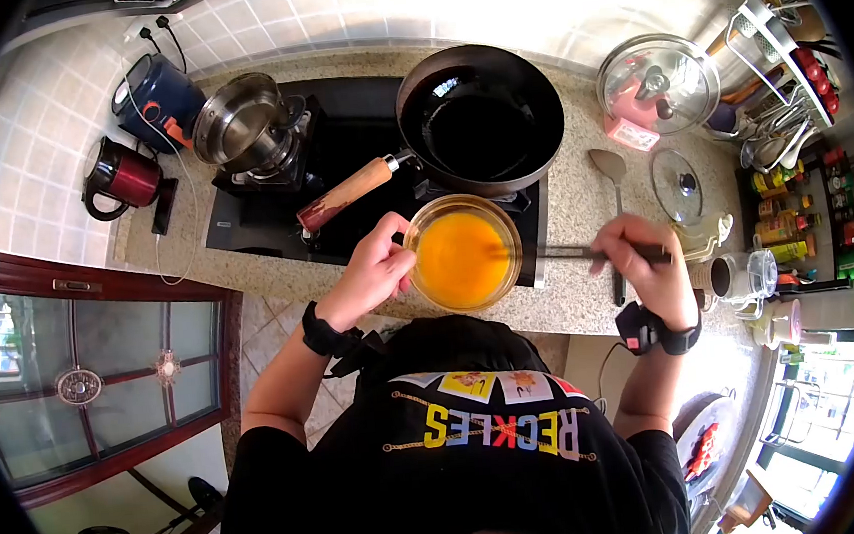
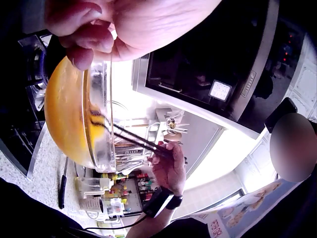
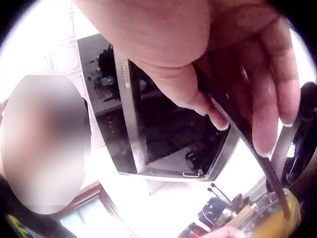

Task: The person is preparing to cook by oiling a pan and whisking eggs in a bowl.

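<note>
My left hand [image 1: 379,271] grips the rim of a clear glass bowl [image 1: 512,222] at its left side, thumb over the edge. Orange-yellow beaten egg [image 1: 458,256] fills much of the bowl, which is held in front of the stove. In the left wrist view the bowl [image 2: 101,148] appears turned on its side, with dark chopsticks [image 2: 136,138] dipping into the egg. My right hand [image 1: 646,268] holds these chopsticks [image 1: 571,252] near their far ends. Seen from the right wrist, the fingers [image 3: 265,109] curl round them and their tips reach the egg.
A black wok [image 1: 481,122] with a wooden handle [image 1: 351,193] sits on the stove just beyond the bowl. A steel pot [image 1: 240,126] stands on the left burner. On the right counter lie a spatula [image 1: 610,167] and a glass lid [image 1: 679,187]. A red kettle [image 1: 129,175] stands far left.
</note>
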Tool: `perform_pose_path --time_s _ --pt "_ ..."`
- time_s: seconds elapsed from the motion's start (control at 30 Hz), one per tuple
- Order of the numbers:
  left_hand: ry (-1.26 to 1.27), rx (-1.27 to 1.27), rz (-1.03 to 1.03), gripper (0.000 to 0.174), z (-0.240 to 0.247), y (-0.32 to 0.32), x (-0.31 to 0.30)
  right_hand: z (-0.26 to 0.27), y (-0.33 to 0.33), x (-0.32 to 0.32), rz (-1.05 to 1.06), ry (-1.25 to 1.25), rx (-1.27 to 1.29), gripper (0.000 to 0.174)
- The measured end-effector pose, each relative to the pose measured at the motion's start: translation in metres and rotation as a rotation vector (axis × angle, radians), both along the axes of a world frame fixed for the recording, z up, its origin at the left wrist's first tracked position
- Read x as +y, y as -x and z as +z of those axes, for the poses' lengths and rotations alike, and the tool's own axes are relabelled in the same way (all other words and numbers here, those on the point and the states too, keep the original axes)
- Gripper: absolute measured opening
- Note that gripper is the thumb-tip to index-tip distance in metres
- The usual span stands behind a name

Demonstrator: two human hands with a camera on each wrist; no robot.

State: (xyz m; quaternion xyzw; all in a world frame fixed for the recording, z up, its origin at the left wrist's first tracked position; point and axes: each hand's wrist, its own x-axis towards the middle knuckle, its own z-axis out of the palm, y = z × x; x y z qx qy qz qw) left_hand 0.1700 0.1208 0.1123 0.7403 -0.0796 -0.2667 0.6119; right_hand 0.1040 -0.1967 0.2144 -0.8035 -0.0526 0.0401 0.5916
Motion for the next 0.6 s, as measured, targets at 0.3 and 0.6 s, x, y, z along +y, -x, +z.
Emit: perform_pose_path --time_s 0.3,0.6 --pt "-0.008 0.003 0.020 0.017 0.005 0.003 -0.004 -0.001 0.003 -0.006 0.006 -0.062 0.009 0.007" --pt "-0.019 0.015 0.015 0.017 0.004 0.005 -0.009 -0.005 0.006 -0.010 -0.021 -0.032 0.008 0.011"
